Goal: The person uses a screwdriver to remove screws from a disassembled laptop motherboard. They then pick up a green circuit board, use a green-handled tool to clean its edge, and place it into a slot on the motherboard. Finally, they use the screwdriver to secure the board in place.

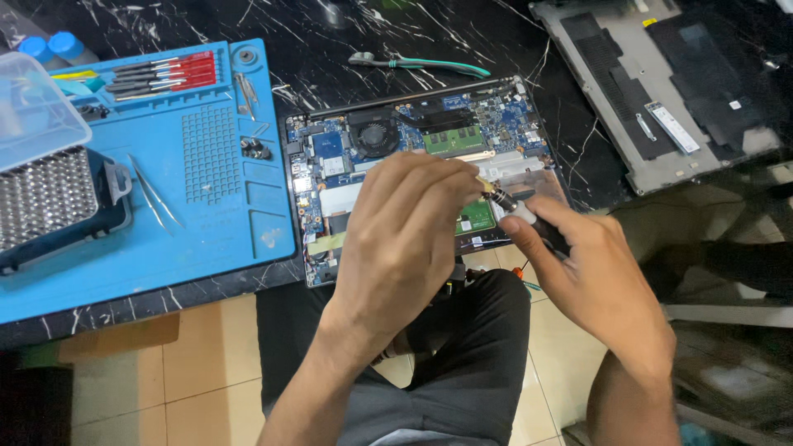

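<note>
Gripping the screwdriver (529, 221) in my right hand (596, 285); my left hand (405, 239) pinches its tip, steadying it over the opened laptop (429, 136).

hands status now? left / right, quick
Left hand: fingers pinched at the tip of the screwdriver, above the opened laptop.
Right hand: closed around the screwdriver handle.

The picture is bright in the middle and on the left. Light comes from above. It makes shiny white spots on the clear plastic lid (37, 111) in the upper left. The blue mat (206, 206) looks bright and sharp. The black marble table (314, 49) shines a little. The right side is dark and hard to see. The left hand (405, 239) and right hand (595, 277) look a bit blurry. The bottom left corner is dim.
</note>
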